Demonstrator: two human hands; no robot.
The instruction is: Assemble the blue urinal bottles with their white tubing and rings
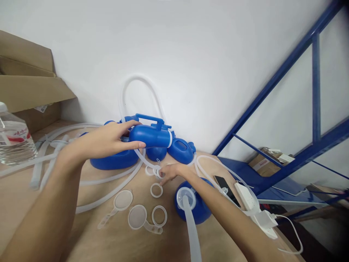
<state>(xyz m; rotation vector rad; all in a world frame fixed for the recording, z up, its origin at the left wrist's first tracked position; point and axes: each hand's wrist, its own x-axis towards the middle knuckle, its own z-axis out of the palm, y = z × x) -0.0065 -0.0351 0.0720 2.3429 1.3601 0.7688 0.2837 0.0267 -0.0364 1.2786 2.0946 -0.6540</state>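
My left hand (pixel 120 138) is wrapped round the base end of a blue plastic bottle (pixel 152 136), which lies on its side with its handle up and its white-rimmed mouth to the right. My right hand (pixel 170 173) has its fingers pinched down at a small pale ring (pixel 159 174) on the table; its grip is partly hidden. Just below the fingertips lies a white ring (pixel 156 190), with another ring (pixel 159 216) nearer me. Two round translucent caps with straps (pixel 123 200) lie to the left. Under my right forearm stands a blue bottle (pixel 200 211) with a clear tube.
More blue bottles (pixel 181 151) and looping clear hoses (pixel 109 198) lie near the wall. A water bottle (pixel 16 140) and cardboard box (pixel 32 80) stand left. At right are a phone (pixel 227 190), a power strip (pixel 245 196) and a blue metal frame (pixel 272 80).
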